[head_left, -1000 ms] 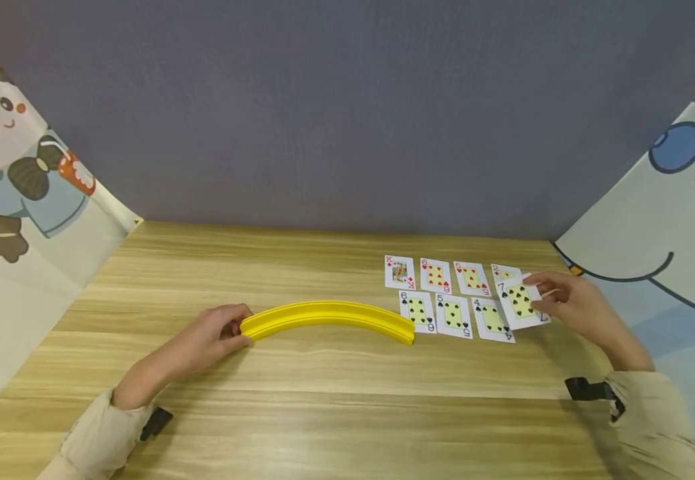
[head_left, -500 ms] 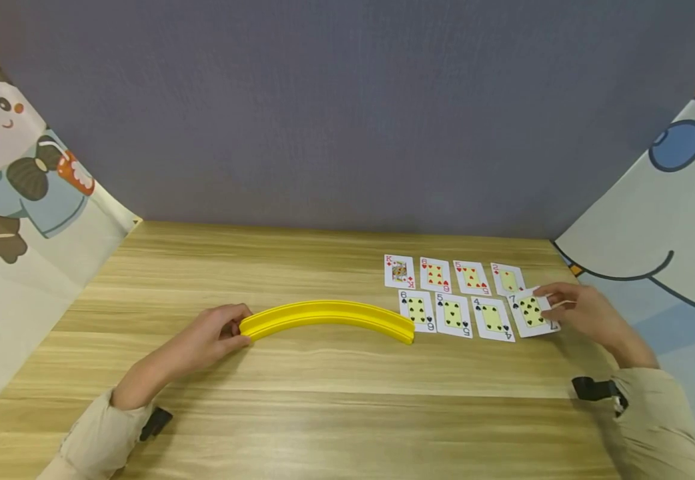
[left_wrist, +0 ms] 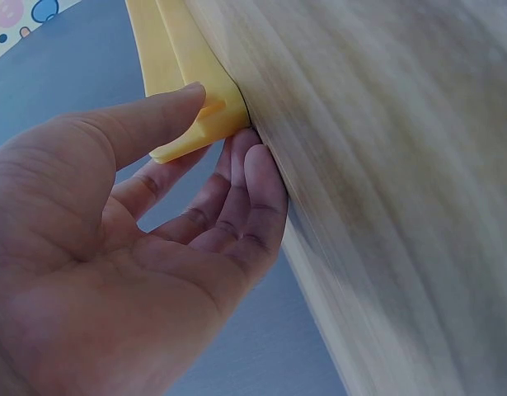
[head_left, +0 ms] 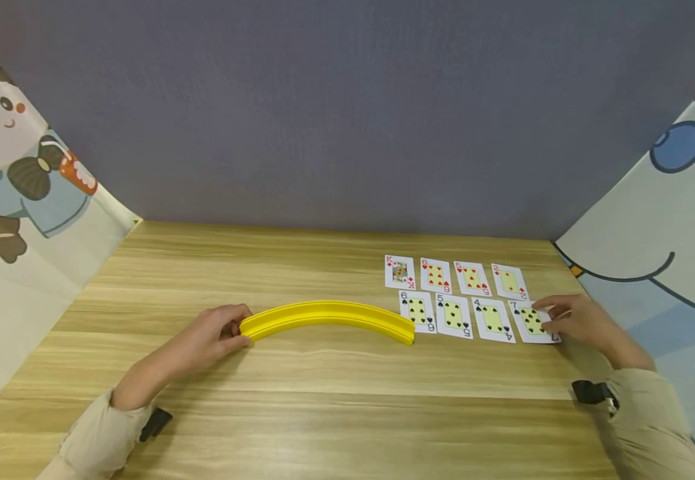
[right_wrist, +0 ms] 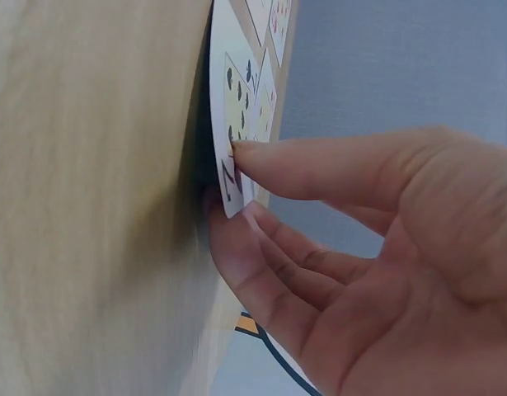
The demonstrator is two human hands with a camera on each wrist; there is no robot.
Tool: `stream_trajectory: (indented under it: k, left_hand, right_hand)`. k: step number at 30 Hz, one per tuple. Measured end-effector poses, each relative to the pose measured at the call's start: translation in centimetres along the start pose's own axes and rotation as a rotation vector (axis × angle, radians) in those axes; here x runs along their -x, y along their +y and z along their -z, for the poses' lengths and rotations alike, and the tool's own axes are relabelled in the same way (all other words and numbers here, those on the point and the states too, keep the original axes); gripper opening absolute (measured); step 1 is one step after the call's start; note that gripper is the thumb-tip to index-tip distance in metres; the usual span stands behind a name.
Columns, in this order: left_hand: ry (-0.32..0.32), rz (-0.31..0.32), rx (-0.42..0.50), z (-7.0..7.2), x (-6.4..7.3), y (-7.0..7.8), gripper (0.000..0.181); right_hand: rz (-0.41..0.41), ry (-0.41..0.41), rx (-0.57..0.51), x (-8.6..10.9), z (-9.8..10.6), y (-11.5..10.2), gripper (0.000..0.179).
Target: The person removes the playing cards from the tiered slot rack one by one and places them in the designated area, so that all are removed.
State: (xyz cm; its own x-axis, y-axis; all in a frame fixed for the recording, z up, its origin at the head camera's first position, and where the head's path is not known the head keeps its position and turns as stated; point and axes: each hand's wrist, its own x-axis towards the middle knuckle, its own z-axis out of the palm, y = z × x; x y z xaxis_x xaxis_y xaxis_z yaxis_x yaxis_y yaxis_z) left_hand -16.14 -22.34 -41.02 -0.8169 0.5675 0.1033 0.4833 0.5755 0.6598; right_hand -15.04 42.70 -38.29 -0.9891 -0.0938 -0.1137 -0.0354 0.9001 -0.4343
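My left hand (head_left: pixel 212 333) grips the left end of a curved yellow card holder (head_left: pixel 326 312), grooved along its length. In the left wrist view the thumb lies on the end of the holder (left_wrist: pixel 183 62), with the other fingers behind and below. My right hand (head_left: pixel 587 327) pinches the right edge of the seven of spades (head_left: pixel 523 327). In the right wrist view, the thumb presses on the face of this card (right_wrist: pixel 228 140) and fingers lie under its edge; the near edge is raised above the wood with a shadow beneath.
Left of the seven lie the four of spades (head_left: pixel 491 317), five of spades (head_left: pixel 452 313) and six of spades (head_left: pixel 416 307), overlapped by the holder's right end. Behind is a row of red cards, from king (head_left: pixel 399 272) to two of diamonds (head_left: pixel 509 280). A grey panel (head_left: pixel 347 133) stands behind the table.
My right hand has moved the seven of spades right and down, off the two of diamonds and the four, to the right end of the front row. My left hand stays still.
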Motion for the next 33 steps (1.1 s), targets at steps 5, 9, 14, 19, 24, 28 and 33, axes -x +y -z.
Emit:
stream_trajectory:
  k: [5,9,14,19,24,28,33]
  left_hand:
    - [0.003,0.0,-0.001,-0.01,0.02,0.03,0.015]
    - [0.0,0.004,-0.003,-0.01,0.08,0.08,0.015]
    - [-0.003,0.004,-0.002,0.02,0.16,0.19,0.015]
    - [-0.005,0.003,0.001,0.02,0.19,0.26,0.015]
    - [-0.001,0.009,-0.011,0.04,0.33,0.36,0.016]
    - [0.001,0.015,-0.018,0.09,0.44,0.49,0.016]
    - [0.012,0.017,-0.031,0.07,0.35,0.72,0.016]
  right_hand:
    - [-0.018,0.004,0.037,-0.11,-0.15,-0.27,0.038]
    - [-0.02,0.01,0.079,-0.25,-0.33,-0.39,0.037]
    - [-0.015,0.019,0.114,-0.27,-0.47,-0.67,0.037]
    - [-0.015,0.014,0.136,-0.4,-0.64,-0.81,0.038]
    - [-0.026,-0.003,0.148,-0.48,-0.78,-0.95,0.038]
    - [-0.027,-0.016,0.152,-0.43,-0.74,-1.04,0.038]
    - [-0.024,0.007,0.171,-0.34,-0.51,-0.97,0.039]
